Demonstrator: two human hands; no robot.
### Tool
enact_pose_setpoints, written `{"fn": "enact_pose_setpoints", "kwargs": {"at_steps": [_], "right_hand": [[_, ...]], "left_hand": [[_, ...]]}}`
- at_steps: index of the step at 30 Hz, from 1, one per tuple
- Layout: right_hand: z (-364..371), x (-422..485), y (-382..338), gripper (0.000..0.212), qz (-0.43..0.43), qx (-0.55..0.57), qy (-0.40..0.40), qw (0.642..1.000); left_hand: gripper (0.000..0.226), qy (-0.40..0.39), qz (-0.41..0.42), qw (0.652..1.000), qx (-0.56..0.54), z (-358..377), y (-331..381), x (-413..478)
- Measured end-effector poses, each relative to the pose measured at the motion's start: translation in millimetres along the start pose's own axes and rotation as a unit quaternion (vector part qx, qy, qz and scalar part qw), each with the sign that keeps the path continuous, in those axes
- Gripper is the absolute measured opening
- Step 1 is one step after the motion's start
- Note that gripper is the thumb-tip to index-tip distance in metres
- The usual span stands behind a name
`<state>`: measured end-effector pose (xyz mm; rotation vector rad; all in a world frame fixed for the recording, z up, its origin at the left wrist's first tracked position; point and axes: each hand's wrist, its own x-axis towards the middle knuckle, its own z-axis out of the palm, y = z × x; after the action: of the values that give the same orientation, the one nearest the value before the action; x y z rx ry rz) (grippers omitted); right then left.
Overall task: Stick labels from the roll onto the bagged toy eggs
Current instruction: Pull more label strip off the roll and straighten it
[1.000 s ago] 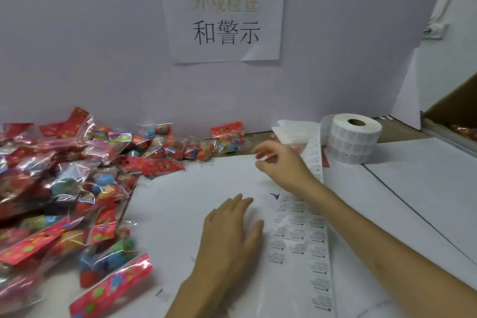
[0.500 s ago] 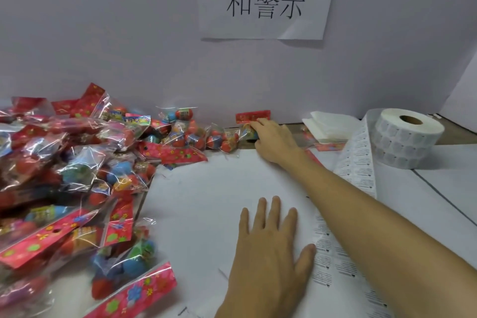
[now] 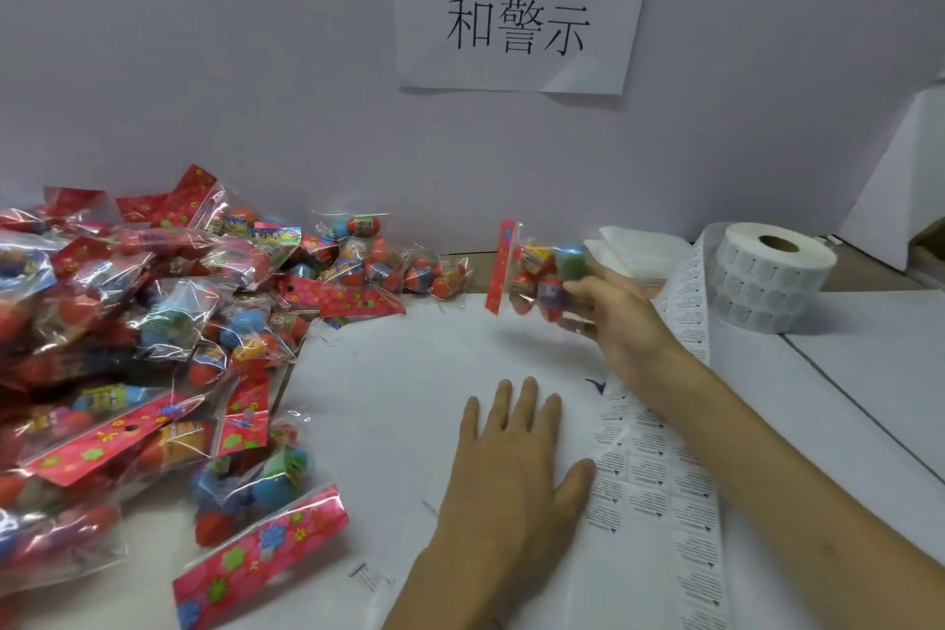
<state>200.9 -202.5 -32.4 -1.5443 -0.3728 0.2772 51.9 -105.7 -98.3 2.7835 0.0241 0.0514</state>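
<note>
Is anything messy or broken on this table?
Nothing looks broken or spilled. The bagged toy eggs lie in a jumbled heap on the left. A long label strip trails loose from the label roll across the table.

A heap of bagged toy eggs (image 3: 153, 322) crowds the desk's (image 3: 399, 399) left side and rear edge, the label roll (image 3: 772, 281) and its strip (image 3: 659, 466) bound the right, leaving the middle open.
</note>
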Motion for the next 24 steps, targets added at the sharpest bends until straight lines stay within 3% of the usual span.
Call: {"fn": "enact_pose_setpoints", "kwargs": {"at_steps": [4,6,7,10,13,15,17,20,24], "right_hand": [[-14,-55,-5,0.032,0.043,0.204,-0.02,0.978],[-18,-75,-4,0.036,0.072,0.298,-0.03,0.951],[-18,-82,-3,0.035,0.079,0.325,-0.032,0.942],[-14,-95,2,0.033,0.086,0.348,-0.041,0.933],[-5,-100,7,0.03,0.075,0.313,-0.044,0.946],[0,-102,9,0.038,0.059,0.251,-0.038,0.965],[3,-103,11,0.041,0.048,0.175,-0.023,0.983],[4,-104,12,0.027,0.026,0.042,-0.011,0.999],[-1,-103,11,0.032,0.018,0.01,-0.008,1.0]], "left_hand": [[0.074,0.022,-0.007,0.998,-0.065,-3,-5,1],[0.078,0.039,-0.008,0.986,-0.163,-8,-1,1],[0.081,0.039,-0.005,0.967,-0.252,-12,2,2],[0.069,0.05,0.021,0.851,-0.523,-22,6,3],[0.042,0.102,-0.027,0.791,-0.602,-33,9,2],[0.038,0.134,-0.065,0.767,-0.625,-36,8,2],[0.035,0.16,-0.095,0.762,-0.62,-39,8,1],[0.019,0.182,-0.125,0.763,-0.608,-43,6,0],[0.018,0.168,-0.138,0.764,-0.607,-46,2,-1]]}}
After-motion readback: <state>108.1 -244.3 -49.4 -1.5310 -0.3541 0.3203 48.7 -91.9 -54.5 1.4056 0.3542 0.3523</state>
